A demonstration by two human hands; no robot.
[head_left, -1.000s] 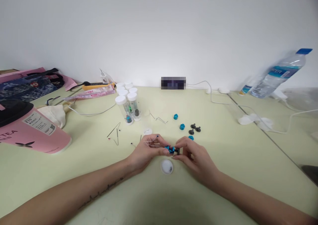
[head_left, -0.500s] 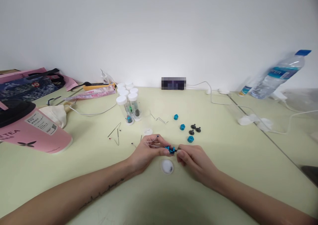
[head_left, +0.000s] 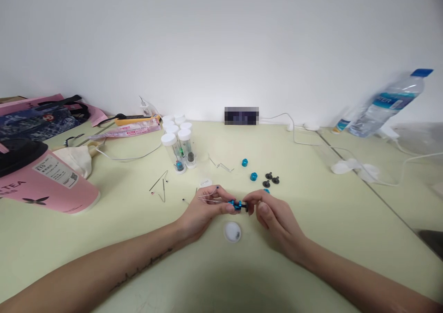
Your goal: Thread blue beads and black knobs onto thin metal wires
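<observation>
My left hand pinches a small blue metal part between thumb and fingers. A thin bent wire also runs across that hand, over the fingers. Out of the part's right end sticks a black flanged screw. My right hand is right beside the screw, its index fingertip at the screw's head and its thumb held apart. Below the hands lies a round white cap with small dark bits in it. Similar blue pieces and several black flanged screws rest beyond my right hand.
Clear tubes with white lids stand back left, near bent wires. A pink cup is at left, with a bag behind it. A water bottle and a white cable are at right.
My right hand has loosened its pinch on the black screw, thumb drawing away and index finger rising. The screw's head now shows. My left hand keeps the blue part nearly in place.
</observation>
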